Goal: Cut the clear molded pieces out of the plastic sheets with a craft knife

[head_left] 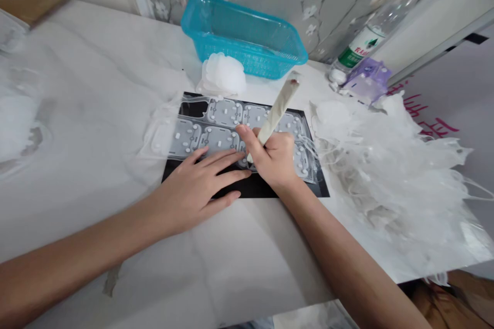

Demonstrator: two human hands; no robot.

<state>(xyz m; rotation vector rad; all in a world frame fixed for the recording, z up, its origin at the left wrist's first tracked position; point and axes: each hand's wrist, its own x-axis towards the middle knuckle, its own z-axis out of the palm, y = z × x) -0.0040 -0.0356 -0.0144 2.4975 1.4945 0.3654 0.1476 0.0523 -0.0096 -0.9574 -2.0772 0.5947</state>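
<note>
My right hand (272,159) grips a paper-wrapped stick (280,110) like a pen, its lower tip against the sheet. A translucent moulded plastic sheet (219,140), with rows of rounded cells and small white pieces, lies on a black mat (258,190). My left hand (196,180) rests flat on the sheet and mat with its fingers spread, holding nothing. Its fingertips are close to my right hand. The right hand hides the middle of the sheet.
Beyond the mat stand a turquoise plastic basket (245,36) and a white translucent bundle (222,74). A large crumpled heap of clear plastic (389,175) lies to the right. A plastic bottle (370,25) and purple packet (368,78) stand at the back right of the marble-patterned table (96,87).
</note>
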